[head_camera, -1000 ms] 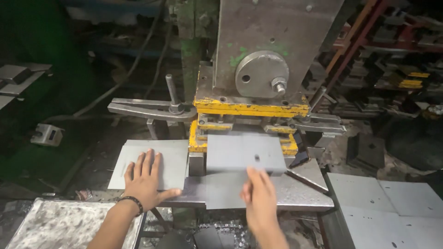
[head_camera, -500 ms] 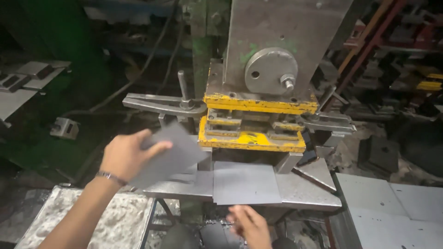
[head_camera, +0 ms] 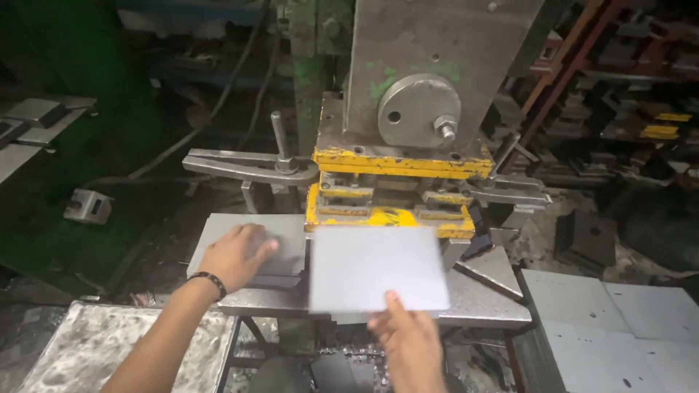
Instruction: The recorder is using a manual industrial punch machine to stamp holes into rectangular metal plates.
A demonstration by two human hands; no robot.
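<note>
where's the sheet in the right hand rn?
Head view, centre: the grey sheet lies on the press table just before the yellow die, right hand at its near edge.

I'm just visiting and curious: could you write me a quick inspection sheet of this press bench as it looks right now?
Surface: grey steel press table, worn, bare at the right end.
Job's things: grey metal sheet lying flat in front of the yellow die; stack of grey sheets beside it.
Clutter: triangular metal offcut; scrap bits under the table.
Grippers: left hand flat on the stack; right hand holding the sheet's near edge, fingers under it.
Cables: hose hanging behind the press.
Surroundings: more grey sheets at right; dark cluttered shelves.
</note>
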